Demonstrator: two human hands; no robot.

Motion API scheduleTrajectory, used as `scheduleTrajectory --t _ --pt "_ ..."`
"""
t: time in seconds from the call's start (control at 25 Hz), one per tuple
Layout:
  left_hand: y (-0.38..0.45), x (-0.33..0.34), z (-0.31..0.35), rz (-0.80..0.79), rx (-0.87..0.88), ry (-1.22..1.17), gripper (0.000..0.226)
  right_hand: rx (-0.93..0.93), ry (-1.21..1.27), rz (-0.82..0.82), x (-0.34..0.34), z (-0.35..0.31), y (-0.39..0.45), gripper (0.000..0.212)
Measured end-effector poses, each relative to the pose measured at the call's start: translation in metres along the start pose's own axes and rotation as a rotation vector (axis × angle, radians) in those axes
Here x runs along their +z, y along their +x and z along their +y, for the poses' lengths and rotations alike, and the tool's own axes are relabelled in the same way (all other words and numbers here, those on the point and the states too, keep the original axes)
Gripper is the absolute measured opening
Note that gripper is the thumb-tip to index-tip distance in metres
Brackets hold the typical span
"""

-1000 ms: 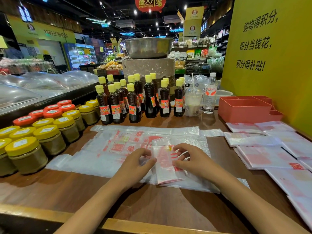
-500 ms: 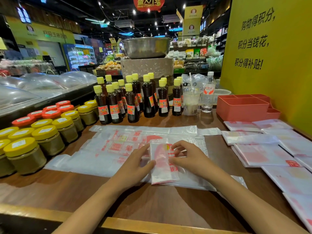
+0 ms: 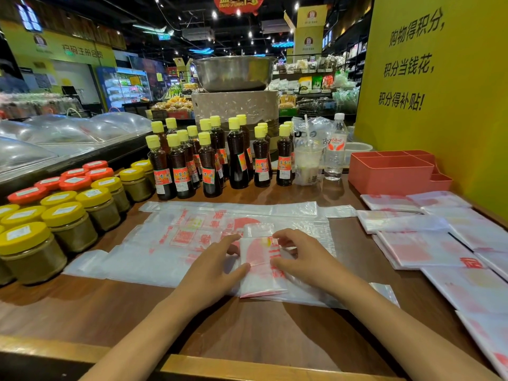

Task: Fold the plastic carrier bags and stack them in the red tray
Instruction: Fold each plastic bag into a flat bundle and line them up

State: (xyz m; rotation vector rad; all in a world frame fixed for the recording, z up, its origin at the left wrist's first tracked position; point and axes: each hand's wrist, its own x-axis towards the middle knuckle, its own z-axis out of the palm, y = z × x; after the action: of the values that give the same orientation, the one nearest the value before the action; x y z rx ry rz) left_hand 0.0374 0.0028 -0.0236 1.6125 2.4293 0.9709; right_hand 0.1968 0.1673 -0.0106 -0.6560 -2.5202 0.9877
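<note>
Here my left hand (image 3: 213,266) and right hand (image 3: 299,259) sit on either side of a folded bag (image 3: 259,266), a narrow strip of clear plastic with red print that runs away from me. My left thumb presses its left edge and the left fingers (image 3: 233,239) reach toward its far corner, loosely bent. My right thumb lies against its right edge, and the right fingers (image 3: 284,239) curl over the upper part, pressing it down; neither hand lifts it. The strip lies on top of a flat bag (image 3: 170,243) spread out across the brown desk (image 3: 247,331). The red tray (image 3: 390,171) stands well apart at the far right, beside the yellow wall. Between it and me, more bags (image 3: 423,243) lie flat in overlapping sheets along the right side. Bottles (image 3: 209,160) with yellow caps line the far edge, and jars (image 3: 68,218) stand to my left.
</note>
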Motion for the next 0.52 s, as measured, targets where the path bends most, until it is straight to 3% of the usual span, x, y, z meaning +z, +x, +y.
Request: scheduleTrajectory --t 0.16,0.28,0.4,0.52 --pt "0.0 -0.001 0.002 -0.065 -0.042 -0.135 0.056 -0.009 -0.005 -0.012 -0.001 -0.001 -0.001 0.054" --pt "0.0 0.0 0.002 -0.104 0.017 0.028 0.051 -0.039 -0.124 -0.053 0.003 -0.002 -0.002 0.051" --pt "0.0 0.004 0.001 -0.196 0.088 0.247 0.063 -0.032 -0.358 -0.209 0.01 -0.002 -0.006 0.069" --pt "-0.001 0.007 0.002 -0.303 0.174 0.329 0.061 -0.041 -0.535 -0.307 0.013 0.0 -0.01 0.073"
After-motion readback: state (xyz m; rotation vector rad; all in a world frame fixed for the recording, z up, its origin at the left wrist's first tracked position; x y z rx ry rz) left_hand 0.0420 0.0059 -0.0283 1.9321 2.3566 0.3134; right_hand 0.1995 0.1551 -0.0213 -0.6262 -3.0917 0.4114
